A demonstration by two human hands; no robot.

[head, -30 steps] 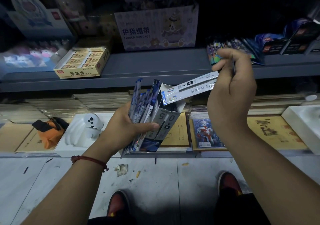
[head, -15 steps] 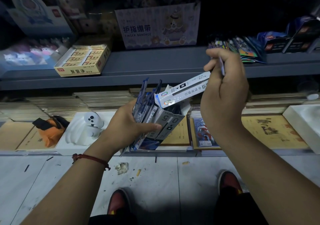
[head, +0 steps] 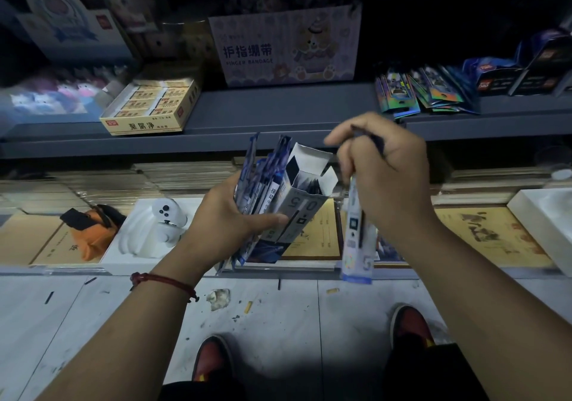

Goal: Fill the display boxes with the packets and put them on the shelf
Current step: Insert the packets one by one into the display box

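My left hand (head: 229,218) grips the open display box (head: 301,205) and a fan of packets (head: 260,181) before the shelf (head: 278,113). Just right, my right hand (head: 387,168) has its fingers closed on one packet (head: 356,239) hanging downward.

This is a small stationery shop aisle, dimly lit. A grey metal shelf (head: 272,113) carries retail display cartons: a yellow eraser box (head: 151,106), a "Finger Bandage" box (head: 288,45), and foil card packets (head: 424,91). Below it, stacked exercise books (head: 185,174) lie in rows above a tiled floor (head: 278,323).
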